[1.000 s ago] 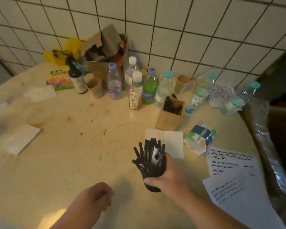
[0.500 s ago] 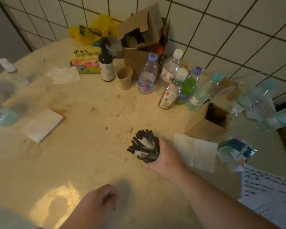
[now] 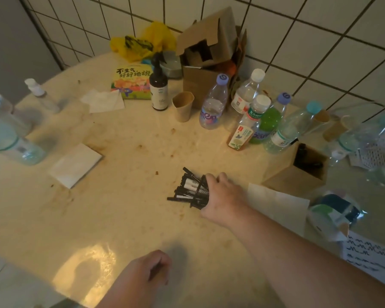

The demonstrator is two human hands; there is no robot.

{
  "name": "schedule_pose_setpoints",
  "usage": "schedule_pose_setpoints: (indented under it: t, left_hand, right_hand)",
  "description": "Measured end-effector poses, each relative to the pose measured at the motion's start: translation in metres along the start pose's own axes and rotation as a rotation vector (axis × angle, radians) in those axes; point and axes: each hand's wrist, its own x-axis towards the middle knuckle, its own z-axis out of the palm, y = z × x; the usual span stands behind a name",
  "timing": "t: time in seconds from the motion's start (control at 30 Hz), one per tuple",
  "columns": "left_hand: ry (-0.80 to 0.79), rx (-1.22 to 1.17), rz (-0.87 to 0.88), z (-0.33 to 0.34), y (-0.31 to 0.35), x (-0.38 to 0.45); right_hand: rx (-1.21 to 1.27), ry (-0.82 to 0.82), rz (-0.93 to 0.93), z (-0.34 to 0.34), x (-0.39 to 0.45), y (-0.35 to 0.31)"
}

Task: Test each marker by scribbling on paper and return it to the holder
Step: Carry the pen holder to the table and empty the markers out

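Right hand (image 3: 221, 196) wraps black mesh holder (image 3: 202, 195), centre of frame, tipped on side with mouth toward left. Markers (image 3: 185, 190) fan out of it, low over counter (image 3: 125, 207). Left hand (image 3: 146, 273), bottom centre, loosely curled; cannot tell if it holds anything. Scribbled paper (image 3: 365, 252) at lower right edge, well apart from holder. Step, by judgement: emptying or laying out markers before testing. Next move calls for picking single marker, uncapping, reaching paper.
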Motion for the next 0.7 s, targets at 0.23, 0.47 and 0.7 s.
schedule_pose_setpoints:
  t: [0.23, 0.47, 0.7]
  left_hand:
    - [0.019, -0.003, -0.035, -0.004, -0.009, 0.003]
    - [0.062, 0.021, -0.055, -0.012, -0.017, 0.005]
    - [0.068, 0.042, -0.061, -0.015, -0.023, 0.005]
  right_hand:
    - [-0.070, 0.008, 0.004, 0.003, 0.001, -0.004]
    - [-0.071, 0.018, 0.018, 0.004, 0.000, -0.005]
    - [-0.116, 0.058, 0.063, 0.007, 0.000, -0.002]
